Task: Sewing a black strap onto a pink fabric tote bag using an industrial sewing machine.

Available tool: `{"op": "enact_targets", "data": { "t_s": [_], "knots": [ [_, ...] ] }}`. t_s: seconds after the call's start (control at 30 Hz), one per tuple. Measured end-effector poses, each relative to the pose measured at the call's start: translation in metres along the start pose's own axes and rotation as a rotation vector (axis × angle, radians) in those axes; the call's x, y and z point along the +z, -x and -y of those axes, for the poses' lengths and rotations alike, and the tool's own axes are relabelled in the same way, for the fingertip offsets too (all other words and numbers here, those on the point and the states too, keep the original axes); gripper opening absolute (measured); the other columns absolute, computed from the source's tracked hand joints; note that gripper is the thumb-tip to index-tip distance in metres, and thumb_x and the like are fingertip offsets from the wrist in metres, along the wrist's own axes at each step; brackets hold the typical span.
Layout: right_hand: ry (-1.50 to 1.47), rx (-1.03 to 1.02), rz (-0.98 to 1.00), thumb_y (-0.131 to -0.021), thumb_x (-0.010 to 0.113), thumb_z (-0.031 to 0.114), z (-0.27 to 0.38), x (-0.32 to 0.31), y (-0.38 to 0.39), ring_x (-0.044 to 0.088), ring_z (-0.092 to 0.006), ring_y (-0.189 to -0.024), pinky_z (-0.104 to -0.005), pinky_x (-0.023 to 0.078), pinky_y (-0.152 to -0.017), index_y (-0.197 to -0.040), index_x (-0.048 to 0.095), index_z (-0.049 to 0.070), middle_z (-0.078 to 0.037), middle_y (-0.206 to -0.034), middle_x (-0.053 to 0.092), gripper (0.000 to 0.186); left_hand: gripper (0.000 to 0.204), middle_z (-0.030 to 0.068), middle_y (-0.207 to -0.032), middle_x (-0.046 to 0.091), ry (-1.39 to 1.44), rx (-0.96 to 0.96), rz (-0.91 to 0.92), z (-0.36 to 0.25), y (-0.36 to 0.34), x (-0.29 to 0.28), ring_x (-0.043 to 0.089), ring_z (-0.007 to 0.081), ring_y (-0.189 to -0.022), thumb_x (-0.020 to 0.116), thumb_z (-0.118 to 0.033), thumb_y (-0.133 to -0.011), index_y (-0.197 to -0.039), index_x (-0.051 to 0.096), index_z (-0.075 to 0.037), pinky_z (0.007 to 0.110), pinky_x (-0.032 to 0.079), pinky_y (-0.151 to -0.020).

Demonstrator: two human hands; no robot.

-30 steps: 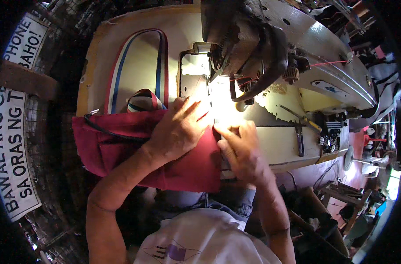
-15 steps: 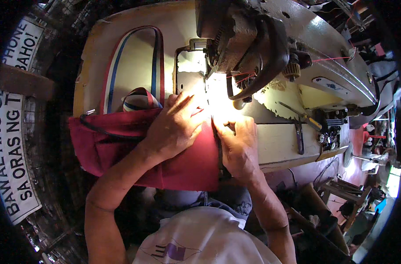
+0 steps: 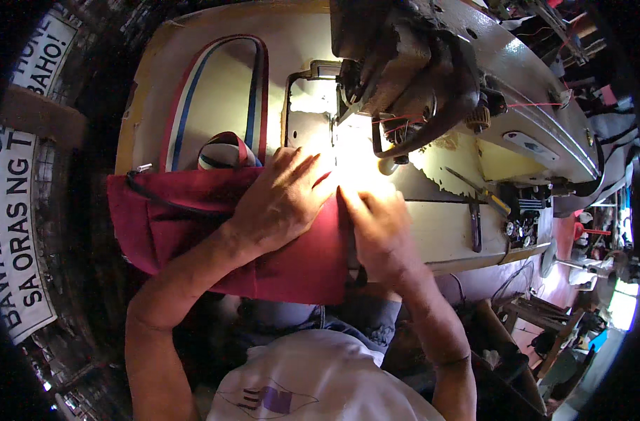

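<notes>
My left hand [image 3: 281,196] lies on maroon fabric [image 3: 162,231] with a dark cord, its bent fingers spread toward the needle area of the sewing machine [image 3: 404,77]. My right hand [image 3: 379,224], slightly blurred, is at the fabric's right edge, index finger pointing in and the others curled; it seems to pinch that edge, though glare hides the fingertips. Striped red, white and blue webbing [image 3: 183,112] lies looped on the table [image 3: 148,112] behind the fabric, with a coiled part beside my left hand.
Right of my hands lie a yellow-handled pointed tool [image 3: 499,202] and a dark slim tool [image 3: 476,228]. A winder-like mechanism [image 3: 523,228] sits at the table's right. Lettered signs [image 3: 14,231] stand at far left; cluttered wooden frames [image 3: 537,316] are at lower right.
The view has shifted slightly. My left hand stays on the fabric near the needle area; my right hand's fingers have shifted along the fabric's edge and are now more blurred.
</notes>
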State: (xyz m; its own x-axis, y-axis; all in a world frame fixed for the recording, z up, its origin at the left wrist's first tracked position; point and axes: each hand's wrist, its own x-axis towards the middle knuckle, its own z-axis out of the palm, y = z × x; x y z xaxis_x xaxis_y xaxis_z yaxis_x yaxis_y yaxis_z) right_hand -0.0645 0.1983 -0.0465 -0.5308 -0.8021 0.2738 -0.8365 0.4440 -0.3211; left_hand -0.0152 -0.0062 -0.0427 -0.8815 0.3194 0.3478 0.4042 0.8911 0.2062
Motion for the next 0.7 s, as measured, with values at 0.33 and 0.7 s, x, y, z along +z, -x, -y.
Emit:
{"op": "enact_targets", "data": {
  "t_s": [0.33,0.7],
  "knots": [
    [-0.240,-0.067,0.110,-0.093,0.064,0.008,-0.077,0.009,-0.040,0.067,-0.0304,-0.101,-0.0383,0.052,-0.087,-0.110,0.071,0.002,-0.016,-0.109,0.072,0.019,0.029,0.0099,-0.115,0.059,0.014,0.005,0.031,0.001,0.000,-0.004,0.054,0.0264,-0.115,0.061,-0.018,-0.082,-0.107,0.064,-0.004,0.043,0.046,-0.097],
    [-0.469,0.031,-0.007,-0.088,0.071,0.007,-0.064,0.011,-0.053,0.064,-0.0271,-0.109,-0.0413,0.050,-0.098,-0.105,0.072,0.005,-0.010,-0.113,0.070,0.017,0.026,0.0107,-0.112,0.059,0.001,-0.023,0.001,0.003,0.001,0.000,0.054,0.0271,-0.114,0.060,-0.018,-0.084,-0.105,0.065,-0.005,0.044,0.046,-0.097]
  ]
}}
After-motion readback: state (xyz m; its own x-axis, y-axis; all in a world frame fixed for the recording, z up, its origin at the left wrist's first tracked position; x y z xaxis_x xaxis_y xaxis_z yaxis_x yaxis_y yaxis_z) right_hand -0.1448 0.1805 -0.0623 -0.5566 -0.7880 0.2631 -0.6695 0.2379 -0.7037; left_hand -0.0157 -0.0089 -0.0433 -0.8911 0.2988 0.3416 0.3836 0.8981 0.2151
